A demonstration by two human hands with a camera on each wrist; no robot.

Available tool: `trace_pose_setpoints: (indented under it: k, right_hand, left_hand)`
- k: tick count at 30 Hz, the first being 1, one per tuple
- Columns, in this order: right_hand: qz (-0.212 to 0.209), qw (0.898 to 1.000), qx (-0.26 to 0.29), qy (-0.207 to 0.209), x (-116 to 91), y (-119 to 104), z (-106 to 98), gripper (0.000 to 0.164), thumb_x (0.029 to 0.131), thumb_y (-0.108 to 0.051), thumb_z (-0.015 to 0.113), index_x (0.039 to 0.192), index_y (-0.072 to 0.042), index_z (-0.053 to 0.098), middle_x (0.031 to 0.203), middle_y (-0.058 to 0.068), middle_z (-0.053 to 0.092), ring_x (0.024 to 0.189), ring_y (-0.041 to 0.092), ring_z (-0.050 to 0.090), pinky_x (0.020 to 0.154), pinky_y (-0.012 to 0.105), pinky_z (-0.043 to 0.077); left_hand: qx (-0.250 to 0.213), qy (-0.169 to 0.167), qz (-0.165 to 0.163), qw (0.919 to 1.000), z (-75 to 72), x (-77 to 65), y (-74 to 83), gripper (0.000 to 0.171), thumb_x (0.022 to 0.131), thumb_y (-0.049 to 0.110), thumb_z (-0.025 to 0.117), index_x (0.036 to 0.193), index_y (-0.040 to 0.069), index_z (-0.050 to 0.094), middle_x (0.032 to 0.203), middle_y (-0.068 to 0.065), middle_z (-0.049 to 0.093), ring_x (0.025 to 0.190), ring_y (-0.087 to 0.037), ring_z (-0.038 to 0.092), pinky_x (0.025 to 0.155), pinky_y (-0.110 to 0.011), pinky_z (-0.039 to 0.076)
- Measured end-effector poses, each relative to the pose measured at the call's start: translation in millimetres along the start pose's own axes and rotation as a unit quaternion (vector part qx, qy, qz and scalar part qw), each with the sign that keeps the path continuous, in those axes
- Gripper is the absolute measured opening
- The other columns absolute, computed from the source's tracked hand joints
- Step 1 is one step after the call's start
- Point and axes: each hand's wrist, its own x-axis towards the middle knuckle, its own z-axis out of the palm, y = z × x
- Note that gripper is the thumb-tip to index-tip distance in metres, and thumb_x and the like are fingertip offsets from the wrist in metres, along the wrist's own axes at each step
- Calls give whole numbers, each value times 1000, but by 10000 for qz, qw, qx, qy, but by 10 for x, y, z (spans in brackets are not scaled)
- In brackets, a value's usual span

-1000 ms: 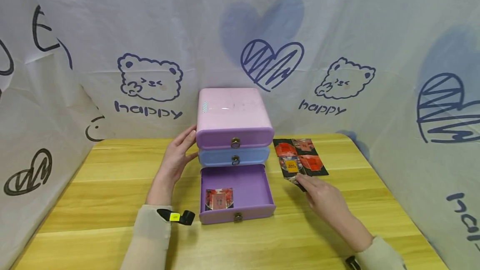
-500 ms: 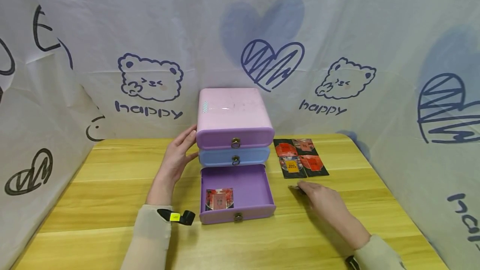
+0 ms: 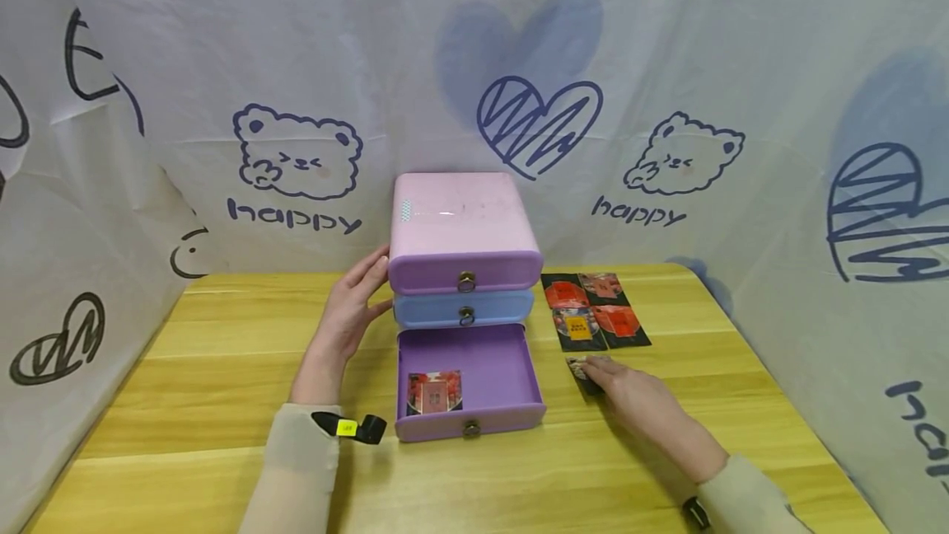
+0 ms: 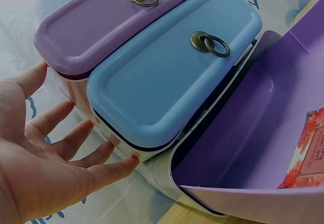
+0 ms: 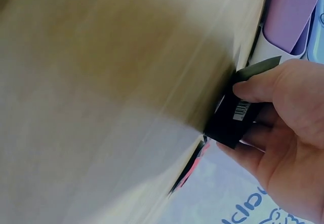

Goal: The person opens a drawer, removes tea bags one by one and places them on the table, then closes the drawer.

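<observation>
A three-drawer box [image 3: 463, 217] stands on the table, its lowest purple drawer [image 3: 489, 365] pulled out. In that drawer lies a red tea sachet [image 3: 434, 394]; the left wrist view shows part of its lettering. My left hand [image 3: 344, 316] rests its spread, fairly straight fingertips on the box's left side, beside the blue drawer [image 4: 167, 72]. To the right of the open drawer, my right hand [image 3: 641, 402] pinches a dark tea sachet [image 5: 230, 122] between thumb and fingers, low over the table. A barcode shows on its back.
Several tea sachets [image 3: 602, 287] lie in a two-by-two block on the table [image 3: 222, 369], right of the box and beyond my right hand. A printed white cloth [image 3: 474, 48] hangs behind and along both sides. Ring pulls [image 3: 466, 316] stick out from the drawer fronts.
My right hand has drawn the dark sachet away from the block, toward me, and its face has tilted more into view. The left hand and the box stay put.
</observation>
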Motion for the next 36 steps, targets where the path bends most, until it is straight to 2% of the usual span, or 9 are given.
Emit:
trace_pose_setpoints:
  k: [5, 11, 18, 27, 36]
  right_hand:
    - [-32, 9998, 83, -167, 11, 7, -3, 51, 76, -1, 58, 127, -7, 52, 127, 14, 52, 104, 28, 53, 67, 40, 54]
    - [132, 9979, 370, -514, 26, 7, -10, 55, 79, -19, 62, 131, -7, 47, 133, 15, 47, 111, 30, 47, 81, 45, 50]
    - [263, 9948, 622, -767, 39, 10, -23, 59, 84, -33, 60, 133, -6, 43, 135, 17, 43, 115, 32, 44, 89, 48, 45]
    - [297, 9933, 675, -889, 43, 14, -26, 65, 83, -42, 60, 135, -6, 41, 138, 16, 40, 116, 31, 42, 90, 48, 44]
    - [268, 9941, 641, -828, 37, 9, -32, 66, 82, -44, 61, 135, -8, 42, 138, 15, 40, 114, 31, 44, 88, 47, 46]
  left_hand:
    - [2, 28, 0, 10000, -5, 3, -15, 51, 87, 41, 58, 133, 21, 47, 138, -7, 40, 119, -18, 39, 97, -55, 35]
    - [32, 50, 12, 10000, -3, 13, -14, 51, 87, 41, 58, 133, 21, 47, 139, -7, 40, 119, -19, 38, 97, -56, 34]
    - [10, 42, -13, 10000, -2, 6, -10, 51, 87, 41, 58, 133, 21, 47, 139, -6, 40, 119, -18, 39, 97, -55, 35]
    - [60, 46, 37, 10000, 2, 10, -16, 51, 86, 42, 58, 132, 21, 48, 137, -6, 41, 118, -18, 40, 95, -55, 37]
    - [46, 3, 40, 10000, -12, 7, -20, 51, 87, 41, 57, 133, 21, 47, 139, -7, 40, 119, -19, 39, 96, -56, 35]
